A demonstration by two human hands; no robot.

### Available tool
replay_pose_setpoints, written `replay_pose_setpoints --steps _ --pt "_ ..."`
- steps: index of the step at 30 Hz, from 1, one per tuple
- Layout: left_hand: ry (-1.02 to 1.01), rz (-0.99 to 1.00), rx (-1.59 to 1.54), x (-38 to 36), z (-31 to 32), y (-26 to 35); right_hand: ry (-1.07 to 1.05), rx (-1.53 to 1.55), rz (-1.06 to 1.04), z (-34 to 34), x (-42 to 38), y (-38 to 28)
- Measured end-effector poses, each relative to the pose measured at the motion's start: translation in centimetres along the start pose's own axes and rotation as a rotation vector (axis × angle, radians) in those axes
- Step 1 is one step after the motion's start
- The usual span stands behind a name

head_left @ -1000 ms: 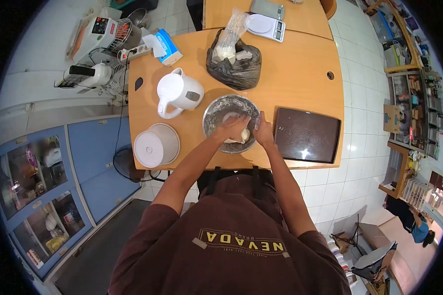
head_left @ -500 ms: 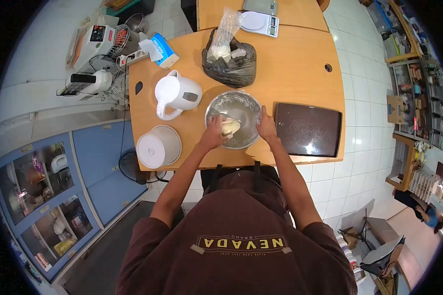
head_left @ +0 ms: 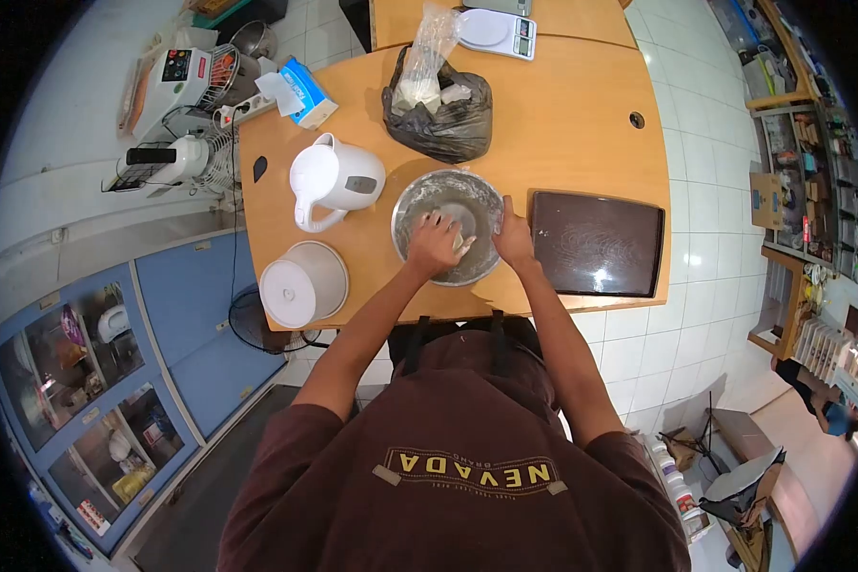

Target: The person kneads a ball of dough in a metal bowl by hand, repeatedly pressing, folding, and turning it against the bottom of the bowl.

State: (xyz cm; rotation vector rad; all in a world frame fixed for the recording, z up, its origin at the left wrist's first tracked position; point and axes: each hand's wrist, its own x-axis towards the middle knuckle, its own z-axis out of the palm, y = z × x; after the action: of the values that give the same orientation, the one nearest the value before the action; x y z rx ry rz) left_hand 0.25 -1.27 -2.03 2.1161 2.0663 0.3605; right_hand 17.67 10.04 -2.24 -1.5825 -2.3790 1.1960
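Observation:
A metal mixing bowl (head_left: 412, 194) with a floury, smeared inside stands at the table's near edge. Inside it, my left hand (head_left: 436, 242) lies over a pale lump of dough (head_left: 463, 244), fingers curled onto it. Most of the dough is hidden beneath the hand; a bit shows at its right side. My right hand (head_left: 514, 238) grips the bowl's right rim, with the thumb side pointing up along the edge. Just right of that hand lies a dark baking tray (head_left: 596, 243).
Left of the bowl are a white electric kettle (head_left: 338, 181) and a lidded white tub (head_left: 300, 284). Behind it sits a black plastic bag (head_left: 443, 132) holding a clear bag of white powder. A kitchen scale (head_left: 498, 33) and a blue tissue box (head_left: 307, 93) stand farther back.
My left hand has moved up and over the dough, covering most of it, where before the dough showed beside the fingers. My right hand stays on the rim.

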Motion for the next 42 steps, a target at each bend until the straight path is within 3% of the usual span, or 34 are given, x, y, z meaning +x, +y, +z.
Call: replay_pose_setpoints --steps 3,6,9,11,14,21,24,27,30,33,36,39,42 --pt "-0.065 -0.01 0.063 2.3 1.1 0.9 -0.018 -0.022 0.01 -0.2 0.4 -0.3" --pt "-0.318 -0.114 0.129 4.8 1.6 1.6 -0.029 -0.027 0.017 -0.4 0.5 -0.5" --pt "-0.212 -0.148 0.15 6.2 1.7 2.7 0.009 0.007 -0.006 -0.1 0.6 -0.3" --pt "-0.187 -0.156 0.185 5.6 6.1 2.1 0.007 0.004 0.01 0.1 0.5 -0.4" --pt "-0.171 -0.197 0.162 6.0 7.1 2.3 0.047 -0.01 -0.001 0.3 0.7 -0.2" --pt "-0.256 -0.312 -0.029 6.3 3.4 2.2 -0.017 -0.01 0.045 -0.2 0.5 -0.6" --pt "-0.463 -0.215 -0.088 4.9 0.3 0.7 -0.023 -0.063 0.023 -0.2 0.0 -0.7" --pt "-0.48 -0.065 -0.135 1.5 4.6 -4.0 -0.016 -0.062 -0.001 0.1 0.1 -0.7" --pt "-0.675 -0.127 -0.011 2.7 -2.0 -2.4 -0.041 -0.102 0.041 0.1 0.2 -1.2" --pt "-0.393 -0.128 -0.119 -0.9 -1.8 -2.1 -0.052 -0.077 0.052 0.0 -0.1 -1.2" --pt "-0.204 -0.177 -0.496 -3.9 1.6 -2.8 0.005 -0.056 -0.036 0.6 -0.2 -0.5" --pt "-0.185 -0.379 -0.624 -4.2 1.6 -1.6 0.001 -0.048 -0.038 1.1 0.2 0.2" --pt "0.005 -0.538 -0.616 -3.1 0.0 -0.5 -0.008 -0.056 0.005 0.6 0.0 -0.3"
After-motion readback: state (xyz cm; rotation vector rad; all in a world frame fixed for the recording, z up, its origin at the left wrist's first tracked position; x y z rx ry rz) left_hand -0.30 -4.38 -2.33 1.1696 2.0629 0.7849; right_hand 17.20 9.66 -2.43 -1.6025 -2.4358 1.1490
